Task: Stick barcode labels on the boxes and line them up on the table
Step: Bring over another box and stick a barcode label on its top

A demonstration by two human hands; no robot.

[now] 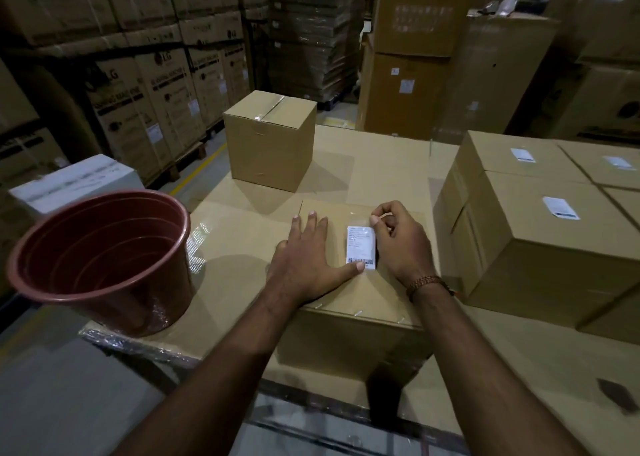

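A cardboard box stands at the near edge of the cardboard-covered table. On its top lies a white barcode label. My left hand lies flat on the box top, its thumb pressing the label's lower edge. My right hand sits just right of the label with its fingers curled, fingertips at the label's upper right corner. Several labelled boxes stand packed together at the right. One unlabelled box stands at the far left of the table.
A red-brown plastic bucket stands on the table's left corner. A white box sits beyond it. Tall stacks of cartons and a wrapped pallet fill the warehouse behind.
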